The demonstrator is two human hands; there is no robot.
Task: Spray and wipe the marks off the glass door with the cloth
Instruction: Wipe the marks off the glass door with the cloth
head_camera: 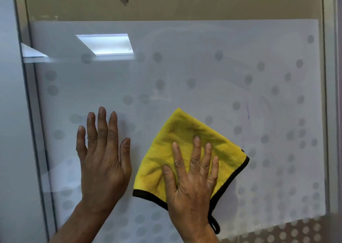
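A frosted glass door with a pattern of grey dots fills the view. My right hand presses a yellow cloth with a black edge flat against the glass, fingers spread over its lower part. My left hand lies flat on the bare glass to the left of the cloth, fingers apart, holding nothing. A faint purple line mark shows on the glass up and to the right of the cloth. Pale wiping streaks curve across the upper right of the pane. No spray bottle is in view.
A metal door frame runs down the left side and another frame edge down the right. A ceiling light reflection glares at the upper left. Above the frosted band the glass is clear, with a dark spot.
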